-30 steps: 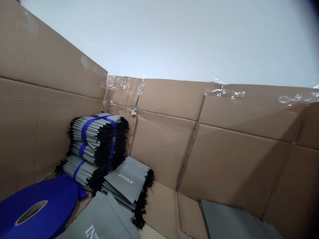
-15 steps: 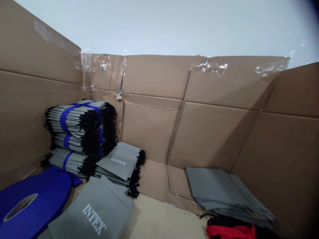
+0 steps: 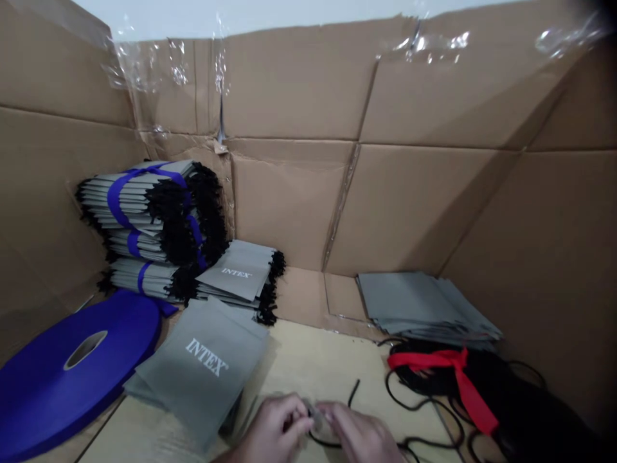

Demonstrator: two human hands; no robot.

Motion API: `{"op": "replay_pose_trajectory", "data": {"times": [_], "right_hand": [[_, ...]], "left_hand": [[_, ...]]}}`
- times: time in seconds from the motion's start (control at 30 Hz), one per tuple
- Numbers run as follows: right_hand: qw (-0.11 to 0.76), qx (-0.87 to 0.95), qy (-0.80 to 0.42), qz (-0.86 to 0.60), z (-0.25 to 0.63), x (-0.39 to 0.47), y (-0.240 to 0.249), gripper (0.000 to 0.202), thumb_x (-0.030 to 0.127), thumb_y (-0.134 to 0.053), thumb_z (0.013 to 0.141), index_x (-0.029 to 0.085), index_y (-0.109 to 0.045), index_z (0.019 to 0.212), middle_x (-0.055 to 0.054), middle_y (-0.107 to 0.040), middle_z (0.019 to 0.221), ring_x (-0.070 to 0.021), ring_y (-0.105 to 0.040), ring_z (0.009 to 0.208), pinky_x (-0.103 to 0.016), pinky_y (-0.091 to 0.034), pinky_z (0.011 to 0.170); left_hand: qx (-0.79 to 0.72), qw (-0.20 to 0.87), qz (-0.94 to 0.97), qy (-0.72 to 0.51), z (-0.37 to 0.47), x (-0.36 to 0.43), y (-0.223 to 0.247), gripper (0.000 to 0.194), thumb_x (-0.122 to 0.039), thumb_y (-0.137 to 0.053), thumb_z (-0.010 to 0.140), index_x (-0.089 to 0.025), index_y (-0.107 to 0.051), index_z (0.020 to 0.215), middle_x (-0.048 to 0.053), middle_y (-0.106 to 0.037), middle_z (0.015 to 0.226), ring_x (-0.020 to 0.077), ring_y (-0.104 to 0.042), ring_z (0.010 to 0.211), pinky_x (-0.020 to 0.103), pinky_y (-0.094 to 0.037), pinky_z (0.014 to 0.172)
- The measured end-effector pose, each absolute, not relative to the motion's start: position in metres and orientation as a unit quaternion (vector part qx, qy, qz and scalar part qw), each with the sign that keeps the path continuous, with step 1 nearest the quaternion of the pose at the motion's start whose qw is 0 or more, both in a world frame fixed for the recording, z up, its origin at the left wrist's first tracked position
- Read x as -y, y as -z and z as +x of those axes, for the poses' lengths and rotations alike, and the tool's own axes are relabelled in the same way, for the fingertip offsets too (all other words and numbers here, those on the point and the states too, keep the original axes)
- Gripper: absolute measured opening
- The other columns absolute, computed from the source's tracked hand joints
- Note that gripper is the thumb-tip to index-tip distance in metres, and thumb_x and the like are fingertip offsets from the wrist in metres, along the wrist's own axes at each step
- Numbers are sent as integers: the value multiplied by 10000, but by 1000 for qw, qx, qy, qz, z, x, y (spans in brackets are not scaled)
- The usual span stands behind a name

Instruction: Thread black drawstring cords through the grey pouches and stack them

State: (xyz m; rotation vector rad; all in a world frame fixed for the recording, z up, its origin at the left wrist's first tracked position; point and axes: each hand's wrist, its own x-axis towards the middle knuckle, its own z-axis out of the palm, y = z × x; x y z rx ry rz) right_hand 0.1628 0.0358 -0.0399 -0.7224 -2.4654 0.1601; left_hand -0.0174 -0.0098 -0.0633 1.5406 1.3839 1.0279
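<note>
Toward table's [image 3: 308, 360] near edge: left hand [image 3: 282, 424] and right hand [image 3: 361, 434], fingertips pinched narrow on blurred grey piece [image 3: 317, 419].
Black cord [image 3: 325, 443]: between hands, just beside fingertips.
Since earlier: both hands entered view.

Can't really make out the little blurry thing [image 3: 315, 417] pinched between the left hand [image 3: 284, 421] and right hand [image 3: 361, 434], tbh. Both hands run off the bottom, same for the near edge of the bench [image 3: 332, 363]. Blue roll [image 3: 72, 392] at its left side is cropped, so's the black cord bundle [image 3: 535, 392] toward the near right corner. Right hand hides some thin cord [image 3: 354, 391].
</note>
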Motion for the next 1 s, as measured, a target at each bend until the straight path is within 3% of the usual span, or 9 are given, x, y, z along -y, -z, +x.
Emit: {"op": "replay_pose_trajectory", "data": {"times": [0.1,0.27,0.57,0.83,1.0], "right_hand": [[289,911,-85,-282,160,-29,34,286,181,-280,943,214,-564,939,-27,-716,792,-123,-671,653,-184,-455,556],[254,912,-111,-302,153,-23,41,221,177,-352,924,195,-572,941,-29,-702,772,-121,-637,623,-196,-409,530],[211,924,-125,-294,153,-24,38,218,171,-360,931,192,-574,965,-39,-718,854,-126,-661,703,-203,-432,603],[198,940,-82,-267,152,-17,33,259,179,-332,940,186,-591,928,-36,-704,781,-123,-651,669,-208,-418,593],[235,939,-104,-228,149,-8,27,322,376,-431,913,144,-563,1093,-46,-705,762,-138,-637,614,-224,-435,551]], "left_hand": [[-521,452,580,-434,-18,15,59,198,-290,-478,821,-182,-466,655,-65,-418,525,80,-384,481,193,-313,500],[-520,441,589,-434,-21,19,57,204,-332,-519,816,-171,-506,692,-55,-454,563,80,-414,500,185,-319,492],[-507,486,554,-447,-24,18,65,188,-335,-522,813,-180,-487,711,-66,-485,525,76,-437,431,186,-341,468],[-522,466,549,-457,-27,17,57,380,-461,-451,857,-170,-500,617,-52,-488,489,80,-472,433,192,-363,489],[-545,475,473,-503,-31,8,61,408,-532,-428,832,-181,-440,622,-56,-492,498,76,-446,374,196,-321,424]]}}
